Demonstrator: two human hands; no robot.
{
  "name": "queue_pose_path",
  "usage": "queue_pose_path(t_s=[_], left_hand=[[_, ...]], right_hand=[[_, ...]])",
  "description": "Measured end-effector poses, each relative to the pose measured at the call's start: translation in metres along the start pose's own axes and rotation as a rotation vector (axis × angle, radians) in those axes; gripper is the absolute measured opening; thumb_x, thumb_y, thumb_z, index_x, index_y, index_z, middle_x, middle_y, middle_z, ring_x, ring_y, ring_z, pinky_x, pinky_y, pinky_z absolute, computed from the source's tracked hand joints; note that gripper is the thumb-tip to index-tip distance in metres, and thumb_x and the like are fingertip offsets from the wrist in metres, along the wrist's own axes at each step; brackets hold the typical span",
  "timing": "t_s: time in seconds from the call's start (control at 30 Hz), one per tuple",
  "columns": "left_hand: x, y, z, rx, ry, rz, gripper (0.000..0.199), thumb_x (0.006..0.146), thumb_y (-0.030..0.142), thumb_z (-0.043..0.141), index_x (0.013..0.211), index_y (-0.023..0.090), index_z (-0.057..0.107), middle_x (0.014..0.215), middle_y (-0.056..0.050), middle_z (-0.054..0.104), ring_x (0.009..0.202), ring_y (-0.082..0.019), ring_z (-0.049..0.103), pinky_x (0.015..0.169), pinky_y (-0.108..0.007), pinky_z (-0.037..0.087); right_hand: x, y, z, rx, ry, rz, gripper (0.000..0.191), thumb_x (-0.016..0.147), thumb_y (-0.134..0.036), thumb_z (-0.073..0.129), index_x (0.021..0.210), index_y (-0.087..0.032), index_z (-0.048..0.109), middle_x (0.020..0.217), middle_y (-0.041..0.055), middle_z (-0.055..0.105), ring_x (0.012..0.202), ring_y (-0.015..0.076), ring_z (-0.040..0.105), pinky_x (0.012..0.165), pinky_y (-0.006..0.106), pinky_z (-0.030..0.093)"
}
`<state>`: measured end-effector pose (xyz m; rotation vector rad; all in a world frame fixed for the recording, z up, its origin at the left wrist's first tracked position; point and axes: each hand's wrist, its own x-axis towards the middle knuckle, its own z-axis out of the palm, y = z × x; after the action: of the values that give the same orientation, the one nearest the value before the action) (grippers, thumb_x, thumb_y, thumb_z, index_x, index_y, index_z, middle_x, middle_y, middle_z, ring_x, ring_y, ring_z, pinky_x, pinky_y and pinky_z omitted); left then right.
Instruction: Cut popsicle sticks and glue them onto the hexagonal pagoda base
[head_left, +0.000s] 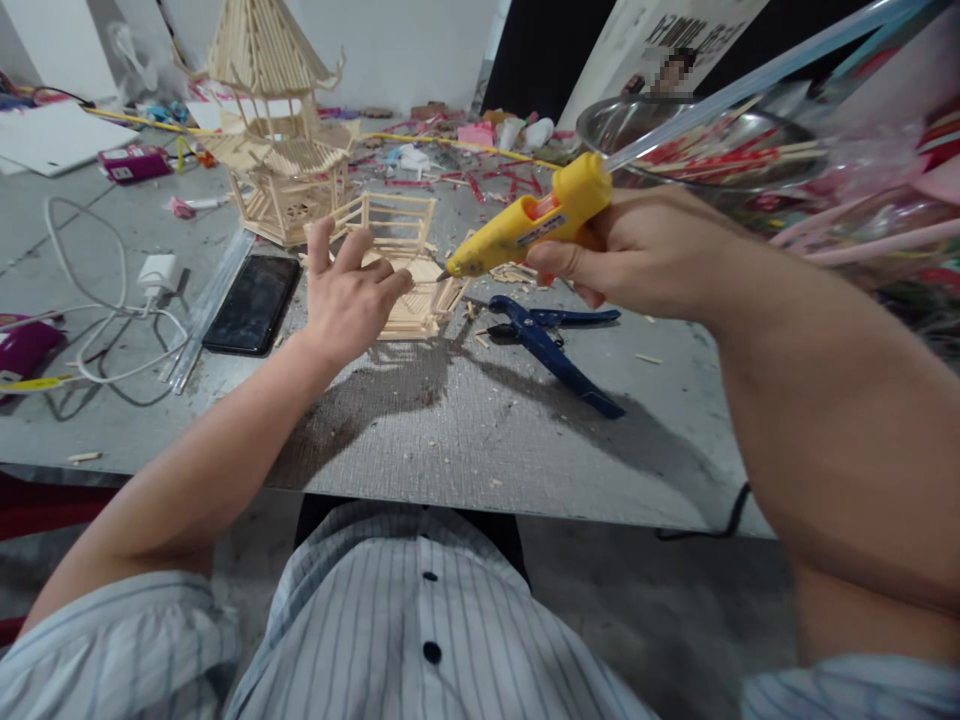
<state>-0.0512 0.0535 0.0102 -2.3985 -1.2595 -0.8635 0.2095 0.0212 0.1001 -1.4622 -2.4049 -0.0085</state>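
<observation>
My right hand point(645, 250) is closed round a yellow hot glue gun point(525, 225) with a long clear glue stick in its back. The gun's nozzle points down and left at a small open frame of thin wooden sticks point(412, 325) on the table. Over the left part of that frame is my left hand point(349, 300), thumb and forefinger pinched together, other fingers raised and bent. What sits in the pinch is too small to make out. Dark blue cutting pliers point(555, 355) lie to the right of the frame.
Behind my left hand stands a stick-built pagoda model point(277, 150). A black phone point(253, 305), clear glue sticks point(214, 310) and a white charger point(159, 275) with looped cable lie left. A metal bowl point(600, 125) of sticks stands back right; scraps litter the back.
</observation>
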Motion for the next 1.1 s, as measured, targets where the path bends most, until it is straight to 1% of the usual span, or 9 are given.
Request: queue_pose_path(t_s=[0.17, 0.33, 0.47, 0.57, 0.67, 0.8, 0.9, 1.0, 1.1], left_hand=[[-0.0014, 0.0004, 0.0006, -0.033, 0.037, 0.010, 0.035, 0.101, 0.038, 0.037, 0.075, 0.026, 0.057, 0.060, 0.000, 0.054, 0.111, -0.022, 0.048, 0.114, -0.055, 0.014], [-0.0025, 0.0036, -0.0023, -0.059, 0.051, -0.017, 0.033, 0.100, 0.035, 0.039, 0.075, 0.027, 0.059, 0.063, 0.000, 0.058, 0.114, -0.022, 0.052, 0.115, -0.055, 0.016], [-0.0015, 0.0046, -0.0029, -0.015, 0.031, -0.011, 0.039, 0.101, 0.036, 0.036, 0.072, 0.027, 0.059, 0.059, 0.000, 0.056, 0.114, -0.022, 0.052, 0.113, -0.056, 0.018], [-0.0006, 0.0035, -0.0019, -0.009, 0.037, -0.010, 0.038, 0.101, 0.037, 0.036, 0.072, 0.026, 0.059, 0.059, 0.000, 0.057, 0.114, -0.023, 0.051, 0.112, -0.057, 0.017], [-0.0006, 0.0035, -0.0026, -0.017, 0.013, -0.013, 0.038, 0.100, 0.037, 0.036, 0.072, 0.027, 0.059, 0.060, 0.000, 0.059, 0.113, -0.023, 0.051, 0.112, -0.057, 0.016], [-0.0002, 0.0035, -0.0029, -0.038, 0.012, -0.032, 0.039, 0.100, 0.036, 0.035, 0.071, 0.028, 0.060, 0.062, -0.001, 0.061, 0.114, -0.023, 0.051, 0.113, -0.058, 0.015], [0.0008, 0.0010, 0.0001, -0.060, -0.001, -0.036, 0.035, 0.098, 0.038, 0.038, 0.072, 0.028, 0.060, 0.062, -0.001, 0.062, 0.115, -0.024, 0.049, 0.114, -0.058, 0.011], [0.0008, -0.0005, 0.0022, -0.077, 0.004, -0.035, 0.034, 0.098, 0.038, 0.039, 0.073, 0.028, 0.060, 0.063, -0.001, 0.062, 0.115, -0.024, 0.049, 0.115, -0.057, 0.006], [-0.0005, 0.0021, -0.0004, -0.071, 0.010, -0.032, 0.037, 0.100, 0.038, 0.036, 0.074, 0.028, 0.061, 0.063, -0.001, 0.062, 0.117, -0.023, 0.048, 0.115, -0.056, 0.007]], right_hand=[[-0.0003, -0.0012, -0.0011, -0.003, 0.035, -0.046, 0.088, 0.067, -0.094, 0.009, 0.060, -0.019, 0.054, 0.049, -0.0041, 0.039, 0.047, 0.0066, 0.035, 0.049, 0.028, 0.030], [-0.0011, -0.0030, -0.0028, 0.004, 0.063, -0.110, 0.083, 0.073, -0.091, 0.012, 0.058, -0.019, 0.051, 0.049, -0.0043, 0.038, 0.046, 0.0058, 0.034, 0.048, 0.027, 0.029], [-0.0020, -0.0038, -0.0029, -0.001, 0.068, -0.120, 0.080, 0.074, -0.091, 0.013, 0.057, -0.020, 0.045, 0.049, -0.0046, 0.036, 0.046, 0.0056, 0.033, 0.050, 0.027, 0.030], [-0.0020, -0.0040, -0.0034, -0.002, 0.043, -0.099, 0.078, 0.074, -0.091, 0.013, 0.056, -0.021, 0.040, 0.051, -0.0038, 0.035, 0.049, 0.0066, 0.032, 0.055, 0.029, 0.033], [-0.0014, -0.0044, -0.0042, -0.031, 0.023, -0.082, 0.078, 0.072, -0.092, 0.008, 0.058, -0.022, 0.039, 0.052, -0.0031, 0.035, 0.050, 0.0080, 0.032, 0.058, 0.031, 0.034], [-0.0007, -0.0052, -0.0046, -0.045, 0.036, -0.096, 0.078, 0.072, -0.092, 0.006, 0.058, -0.022, 0.037, 0.051, -0.0039, 0.034, 0.049, 0.0071, 0.031, 0.057, 0.031, 0.033], [-0.0004, -0.0059, -0.0046, -0.037, 0.050, -0.123, 0.077, 0.075, -0.091, 0.009, 0.057, -0.021, 0.038, 0.051, -0.0043, 0.033, 0.049, 0.0065, 0.030, 0.058, 0.030, 0.035], [0.0001, -0.0061, -0.0048, -0.039, 0.065, -0.130, 0.075, 0.076, -0.090, 0.011, 0.059, -0.022, 0.038, 0.051, -0.0043, 0.035, 0.048, 0.0066, 0.031, 0.057, 0.030, 0.036], [0.0009, -0.0049, -0.0055, -0.048, 0.084, -0.117, 0.075, 0.076, -0.089, 0.015, 0.061, -0.021, 0.041, 0.050, -0.0048, 0.038, 0.047, 0.0060, 0.033, 0.053, 0.028, 0.034]])
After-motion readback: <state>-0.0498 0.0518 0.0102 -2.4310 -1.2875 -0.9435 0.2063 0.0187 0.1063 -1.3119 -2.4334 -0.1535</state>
